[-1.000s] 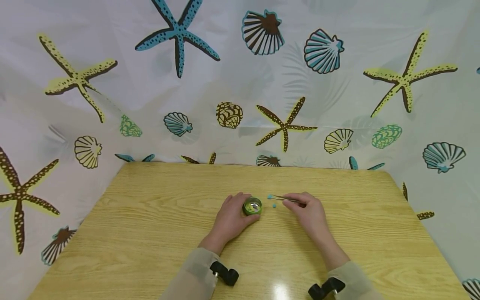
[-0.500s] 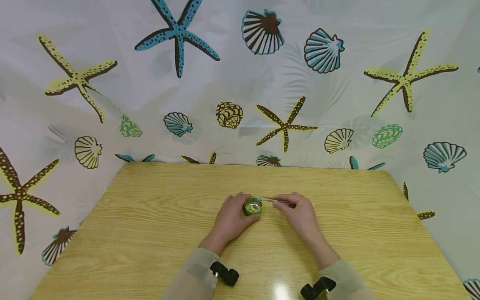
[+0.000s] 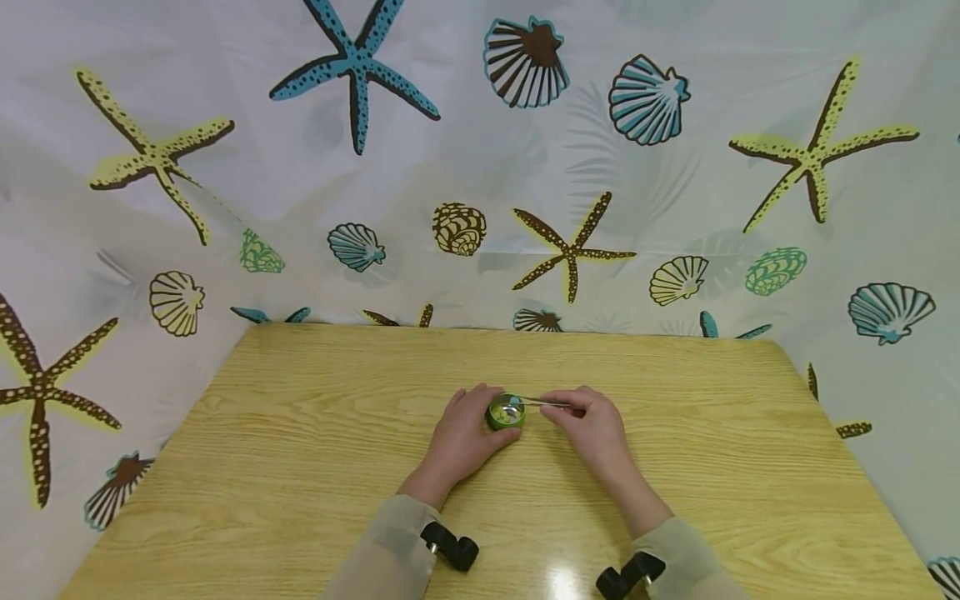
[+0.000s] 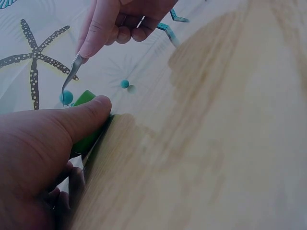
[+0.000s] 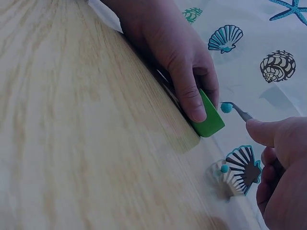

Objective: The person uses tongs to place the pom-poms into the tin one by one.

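My left hand holds a small round green tin on the wooden table, thumb and fingers around its sides. Its inside looks silvery, with small yellowish spots too small to tell. In my right hand is a pair of tweezers, pinched between thumb and fingers and reaching left over the tin. A blue ball sits at the bent tip, above the tin's opening. A second blue ball lies on the right of the tin; in the head view the right hand hides it.
The wooden table runs back to a hanging white cloth printed with starfish and shells. Black wrist mounts sit on both sleeves.
My right hand has moved left, carrying the blue ball in the tweezers from beside the tin to over its opening. My left hand and the tin have stayed put.
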Demonstrator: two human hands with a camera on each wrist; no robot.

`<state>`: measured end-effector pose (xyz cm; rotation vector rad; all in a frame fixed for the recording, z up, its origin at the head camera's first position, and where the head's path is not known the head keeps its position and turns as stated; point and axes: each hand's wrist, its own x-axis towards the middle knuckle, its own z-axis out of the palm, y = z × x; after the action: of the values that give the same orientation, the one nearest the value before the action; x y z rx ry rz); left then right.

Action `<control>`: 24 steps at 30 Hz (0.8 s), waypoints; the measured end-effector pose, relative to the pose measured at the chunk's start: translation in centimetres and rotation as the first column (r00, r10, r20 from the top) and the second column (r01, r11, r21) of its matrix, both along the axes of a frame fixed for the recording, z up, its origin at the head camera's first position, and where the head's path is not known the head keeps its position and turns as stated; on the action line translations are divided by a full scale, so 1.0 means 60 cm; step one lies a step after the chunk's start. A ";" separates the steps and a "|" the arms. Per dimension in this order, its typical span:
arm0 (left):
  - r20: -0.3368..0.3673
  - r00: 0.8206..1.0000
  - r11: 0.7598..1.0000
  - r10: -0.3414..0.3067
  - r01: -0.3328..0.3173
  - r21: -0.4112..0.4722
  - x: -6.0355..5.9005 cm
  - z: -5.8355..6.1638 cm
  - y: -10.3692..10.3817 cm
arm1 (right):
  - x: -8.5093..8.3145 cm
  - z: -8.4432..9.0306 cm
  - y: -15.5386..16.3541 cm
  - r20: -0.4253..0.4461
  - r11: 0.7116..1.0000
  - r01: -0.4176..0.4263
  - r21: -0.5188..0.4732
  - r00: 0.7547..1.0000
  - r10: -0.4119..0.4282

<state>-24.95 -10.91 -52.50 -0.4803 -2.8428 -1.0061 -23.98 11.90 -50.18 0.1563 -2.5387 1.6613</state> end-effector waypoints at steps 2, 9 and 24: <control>-0.002 1.000 1.000 0.001 -0.001 0.000 0.000 0.000 0.000 | 0.000 -0.001 0.000 0.000 1.000 0.002 0.006 1.000 -0.002; -0.004 1.000 1.000 -0.001 0.001 -0.001 0.001 0.001 0.001 | 0.000 -0.002 -0.001 0.002 1.000 0.011 0.013 1.000 -0.011; -0.016 1.000 1.000 -0.004 0.004 0.002 0.000 0.001 -0.001 | -0.001 -0.003 -0.001 -0.003 1.000 0.025 0.009 1.000 -0.025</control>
<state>-24.94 -10.94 -52.44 -0.4919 -2.8274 -1.0010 -24.07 11.86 -50.35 0.1264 -2.5359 1.6391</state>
